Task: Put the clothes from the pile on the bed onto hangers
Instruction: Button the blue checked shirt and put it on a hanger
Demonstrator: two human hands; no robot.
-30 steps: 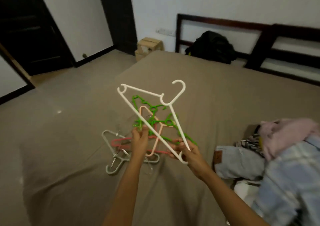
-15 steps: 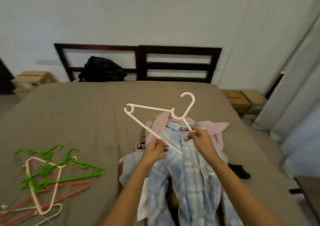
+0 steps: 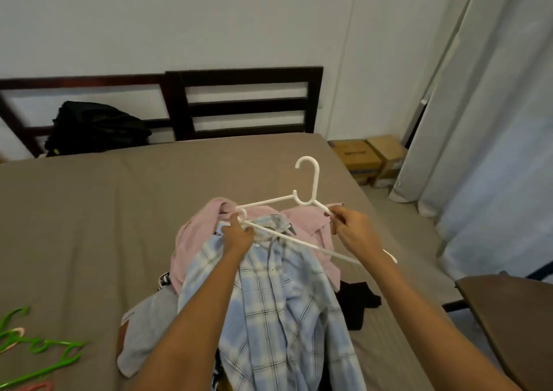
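A white plastic hanger point(image 3: 302, 208) is held over the clothes pile, hook pointing up and away. My left hand point(image 3: 238, 235) grips its left end right at the collar of a light blue plaid shirt point(image 3: 278, 298) that lies on top of the pile. My right hand point(image 3: 353, 232) pinches the hanger's right arm near the neck. Under the plaid shirt lie a pink garment point(image 3: 194, 238), a grey piece point(image 3: 149, 331) and a black one point(image 3: 359, 301), all on the brown bed point(image 3: 89, 226).
Green and pink hangers point(image 3: 33, 357) lie at the bed's near left. A black bag point(image 3: 95, 127) leans on the dark headboard point(image 3: 245, 100). Cardboard boxes point(image 3: 371, 157) and a pale curtain point(image 3: 493, 151) stand right of the bed. A brown surface point(image 3: 514, 325) juts in at right.
My view has swung from the hanger heap to the clothes pile. Both hands carried the white hanger over and lowered its left end to the plaid shirt's collar.
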